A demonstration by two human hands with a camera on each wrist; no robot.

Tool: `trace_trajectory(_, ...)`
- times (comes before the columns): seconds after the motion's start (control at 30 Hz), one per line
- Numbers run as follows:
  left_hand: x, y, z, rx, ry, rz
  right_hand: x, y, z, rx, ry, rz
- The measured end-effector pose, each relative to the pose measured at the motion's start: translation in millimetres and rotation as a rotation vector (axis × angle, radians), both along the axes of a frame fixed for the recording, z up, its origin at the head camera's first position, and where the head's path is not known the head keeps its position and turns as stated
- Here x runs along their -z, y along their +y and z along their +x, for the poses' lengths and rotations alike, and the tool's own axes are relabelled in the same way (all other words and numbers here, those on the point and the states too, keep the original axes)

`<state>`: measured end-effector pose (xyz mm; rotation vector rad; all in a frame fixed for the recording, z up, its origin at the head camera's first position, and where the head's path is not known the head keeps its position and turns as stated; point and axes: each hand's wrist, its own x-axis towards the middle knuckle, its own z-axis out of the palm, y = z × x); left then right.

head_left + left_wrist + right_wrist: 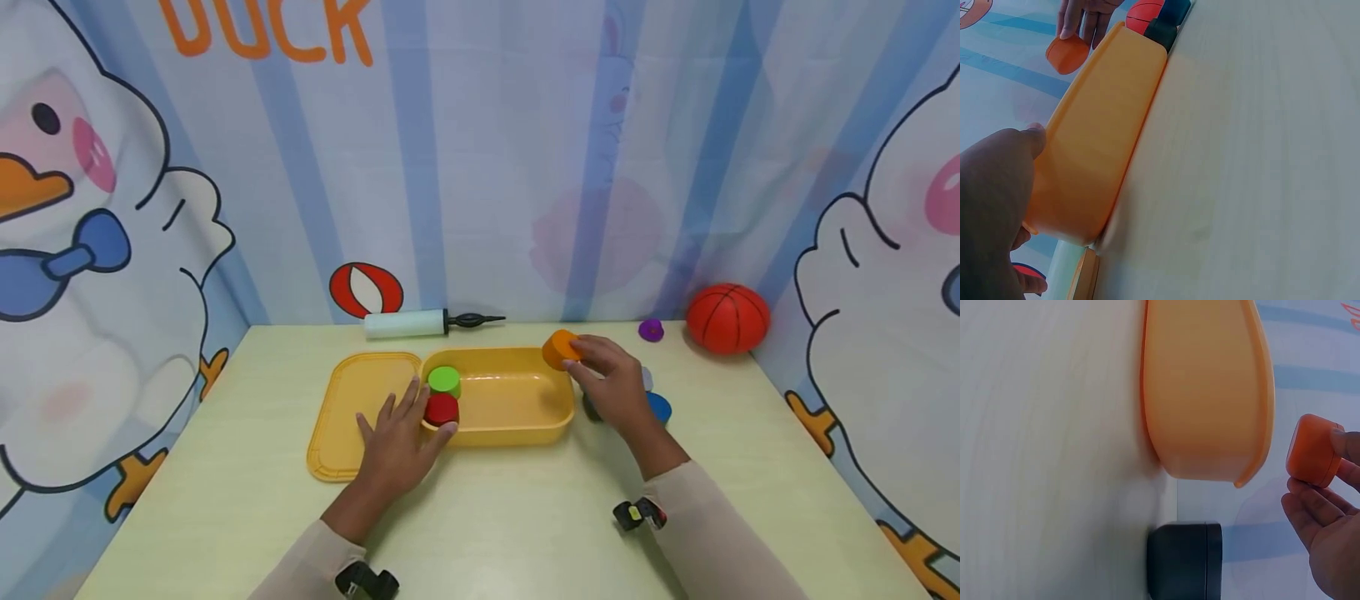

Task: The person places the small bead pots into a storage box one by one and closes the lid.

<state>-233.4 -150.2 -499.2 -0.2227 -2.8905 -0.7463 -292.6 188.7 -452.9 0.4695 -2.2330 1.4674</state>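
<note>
Between its thumb and fingers, my right hand [617,385] pinches a small orange cylinder [560,350] above the back right corner of a yellow plastic box [517,436]. A seam runs round the cylinder near one end in the right wrist view. My left hand [397,450] rests at the box's left end, fingers spread, its thumb on the front rim [1038,139]. Inside the box, a green cylinder [444,381] and a red cylinder [442,409] stand at the left. Beside the box's right end is a black cylinder [1184,562], partly hidden by my right hand in the head view.
A yellow lid [337,417] lies left of the box. Behind stands a hand pump [405,323]. To the right are a blue cylinder [659,407], a small purple object [651,331] and a red ball [727,318]. A printed curtain [487,167] closes off the back.
</note>
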Motion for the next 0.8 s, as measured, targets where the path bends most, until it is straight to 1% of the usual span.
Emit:
trace_trajectory(0.13, -0.6, -1.5, 1.1, 0.002, -0.007, 0.005, -2.7, -8.3, 1.0, 0.005, -0.055, 0.041)
trace_trajectory(0.27, -0.5, -1.5, 1.0, 0.003, 0.001, 0.001, -3.1, -16.0, 0.8, 0.015, -0.07, 0.081)
trace_trajectory(0.4, -0.1, -1.0, -0.6, -0.002, 0.002, -0.005, -3.5, -24.3, 0.5, -0.004, -0.044, 0.093)
trace_trajectory(0.53, 0.0, -0.4, -1.9, -0.002, -0.002, 0.006, -4.0, -32.5, 1.2, -0.014, -0.046, 0.095)
trace_trajectory(0.67, -0.9, 0.5, -1.6, 0.001, -0.007, 0.005, -2.6, -40.5, 0.2, -0.009, -0.034, 0.135)
trace_trajectory(0.8, -0.9, 0.7, -1.4, -0.004, -0.014, -0.004, -2.9, -49.3, -1.7, -0.025, -0.012, 0.162)
